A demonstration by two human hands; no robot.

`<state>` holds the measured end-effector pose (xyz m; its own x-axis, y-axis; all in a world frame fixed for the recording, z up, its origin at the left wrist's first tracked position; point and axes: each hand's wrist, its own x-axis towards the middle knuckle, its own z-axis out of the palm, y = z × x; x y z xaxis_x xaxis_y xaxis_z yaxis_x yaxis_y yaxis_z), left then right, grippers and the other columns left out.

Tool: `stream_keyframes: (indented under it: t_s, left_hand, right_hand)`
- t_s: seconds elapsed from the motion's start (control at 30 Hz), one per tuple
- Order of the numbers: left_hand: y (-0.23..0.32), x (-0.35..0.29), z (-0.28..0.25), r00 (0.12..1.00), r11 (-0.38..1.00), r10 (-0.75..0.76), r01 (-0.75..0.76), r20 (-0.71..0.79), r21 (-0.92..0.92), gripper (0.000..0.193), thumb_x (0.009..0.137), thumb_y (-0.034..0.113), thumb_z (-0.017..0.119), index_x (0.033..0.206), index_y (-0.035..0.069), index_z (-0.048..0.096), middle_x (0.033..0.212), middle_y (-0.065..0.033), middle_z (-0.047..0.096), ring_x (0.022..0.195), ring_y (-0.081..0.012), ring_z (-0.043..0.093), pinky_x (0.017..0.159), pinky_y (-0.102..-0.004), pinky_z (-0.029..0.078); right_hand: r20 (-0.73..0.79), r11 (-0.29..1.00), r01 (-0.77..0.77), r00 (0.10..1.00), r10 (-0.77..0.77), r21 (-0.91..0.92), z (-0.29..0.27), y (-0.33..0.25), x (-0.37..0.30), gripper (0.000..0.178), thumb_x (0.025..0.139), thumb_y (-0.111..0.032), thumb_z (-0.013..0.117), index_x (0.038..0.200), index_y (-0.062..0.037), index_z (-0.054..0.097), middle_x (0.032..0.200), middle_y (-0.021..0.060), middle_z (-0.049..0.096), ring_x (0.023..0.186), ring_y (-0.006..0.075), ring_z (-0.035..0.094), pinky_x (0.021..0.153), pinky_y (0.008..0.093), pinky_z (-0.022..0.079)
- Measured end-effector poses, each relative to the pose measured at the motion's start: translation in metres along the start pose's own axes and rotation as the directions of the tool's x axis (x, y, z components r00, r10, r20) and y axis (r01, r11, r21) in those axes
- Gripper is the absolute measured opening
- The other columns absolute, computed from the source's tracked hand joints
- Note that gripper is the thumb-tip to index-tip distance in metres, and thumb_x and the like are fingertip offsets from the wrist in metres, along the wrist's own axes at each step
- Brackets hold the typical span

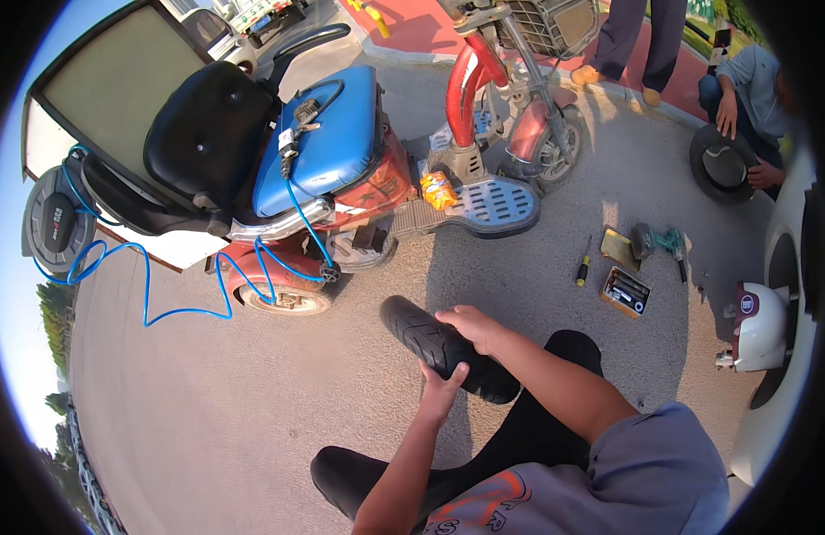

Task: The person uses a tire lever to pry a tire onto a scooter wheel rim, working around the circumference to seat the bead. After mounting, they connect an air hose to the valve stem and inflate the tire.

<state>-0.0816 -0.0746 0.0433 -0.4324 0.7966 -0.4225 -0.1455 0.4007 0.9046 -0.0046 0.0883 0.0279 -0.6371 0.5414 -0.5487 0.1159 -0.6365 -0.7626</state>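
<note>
A small black tyre (pixel 411 326) with a grooved tread stands tilted in front of my knees, between my two hands. My left hand (pixel 442 390) is closed round its near side, thumb lying on the tread. On the far right side of the tread, my right hand (pixel 470 328) grips the same tyre, its fingers partly hidden. The tyre's inner side is turned out of sight, so I cannot tell whether a rim sits in it. Right of the tyre, on the ground, lie a yellow-and-black screwdriver (pixel 582 271) and an open tool case (pixel 626 292) of bits and sockets.
A green-and-black power drill (pixel 667 242) lies beyond the case. Ahead stands a red scooter with a blue seat (pixel 328 147), trailing a blue hose (pixel 189 315). At right, a crouching person holds another tyre (pixel 724 165); a white vehicle (pixel 762 326) is nearer. Someone stands behind.
</note>
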Motion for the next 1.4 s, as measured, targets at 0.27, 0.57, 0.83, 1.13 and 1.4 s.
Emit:
stream_keyframes:
  t_s: [0.27,0.57,0.83,1.13,1.4]
  left_hand:
    - [0.023,0.061,-0.049,0.999,0.948,-0.03,0.022,-0.018,-0.316,0.088,0.079,0.042,0.081,0.139,-0.002,0.036,0.132,-0.0208,0.05,0.117,-0.0279,0.054,0.097,-0.0389,0.047]
    - [0.059,0.165,-0.044,0.978,0.977,-0.193,0.184,-0.077,-0.112,0.077,0.079,0.053,0.077,0.119,-0.01,0.057,0.104,-0.0185,0.067,0.09,-0.0276,0.067,0.079,-0.0413,0.056]
    - [0.088,0.199,-0.045,0.991,0.939,0.034,-0.076,0.13,0.335,0.114,0.079,0.058,0.074,0.147,-0.012,0.017,0.132,-0.0247,0.055,0.118,-0.0355,0.056,0.097,-0.0431,0.045]
    - [0.148,0.184,-0.066,0.706,0.26,-0.032,-0.678,0.707,0.688,0.085,0.08,0.043,0.073,0.146,0.001,0.038,0.118,-0.0259,0.063,0.106,-0.0387,0.063,0.09,-0.0426,0.049]
    - [0.345,0.276,-0.154,0.643,0.28,0.758,-0.167,-0.111,0.946,0.058,0.08,0.042,0.072,0.127,0.009,0.06,0.124,-0.0189,0.057,0.114,-0.0377,0.054,0.094,-0.0442,0.048]
  right_hand:
    - [0.336,0.979,0.137,0.938,-0.079,-0.151,-0.005,0.075,-0.011,0.076,0.08,-0.027,0.081,0.137,0.0052,0.042,0.13,0.0172,0.057,0.119,0.0234,0.055,0.101,0.037,0.045]
    - [-0.077,0.949,0.239,0.963,-0.259,-0.206,0.019,0.025,0.026,0.066,0.079,-0.049,0.078,0.106,0.01,0.064,0.098,0.0146,0.07,0.085,0.0193,0.067,0.072,0.0309,0.053]
    - [-0.365,0.957,0.179,0.927,-0.086,0.23,0.009,-0.042,0.113,0.068,0.079,-0.049,0.079,0.107,0.0105,0.063,0.097,0.0154,0.067,0.081,0.0233,0.068,0.068,0.0358,0.055]
    - [-0.178,0.981,-0.04,0.981,0.075,0.192,0.024,0.001,0.062,0.051,0.076,-0.048,0.082,0.1,-0.008,0.06,0.106,0.006,0.062,0.094,0.0216,0.061,0.082,0.0473,0.047]
    - [-0.494,0.849,0.122,0.851,0.177,0.513,0.063,-0.022,0.097,0.06,0.067,-0.058,0.083,0.096,-0.0122,0.059,0.1,0.004,0.055,0.095,0.0212,0.052,0.088,0.0561,0.039]
